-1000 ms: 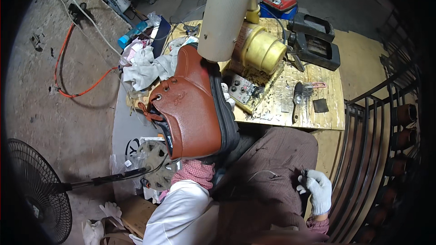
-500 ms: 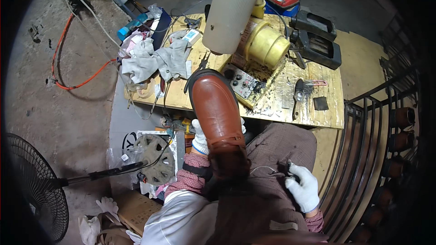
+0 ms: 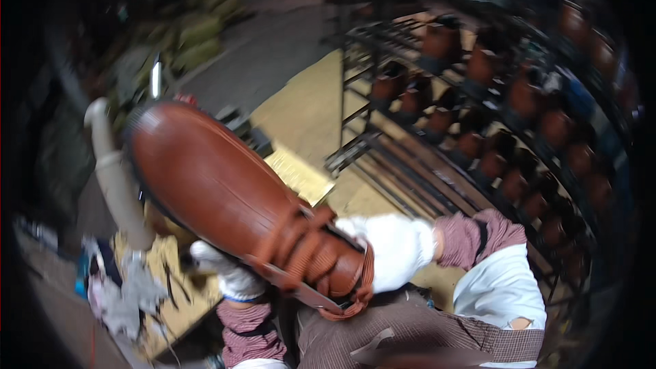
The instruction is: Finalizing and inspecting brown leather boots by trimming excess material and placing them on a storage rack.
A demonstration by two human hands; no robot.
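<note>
A reddish-brown leather lace-up boot with a dark sole edge is raised close to my head, toe toward the upper left. Its laced collar, with loose straps, lies toward my lap. My left hand, in a white glove, grips the boot from beneath its left side; the fingertips are partly hidden. On the other side my gloved right hand is closed against the boot near the ankle, its fingers mostly behind the leather. Motion blurs both hands somewhat.
A dark metal rack with several brown boots fills the right. The wooden workbench holds grey cloths and pliers at lower left. A pale duct rises beyond it, left of the boot.
The view has swung right toward the rack. The boot has come closer and tilted toe-left. My right hand has gone from my thigh, where it held a small dark thing, to the boot's ankle.
</note>
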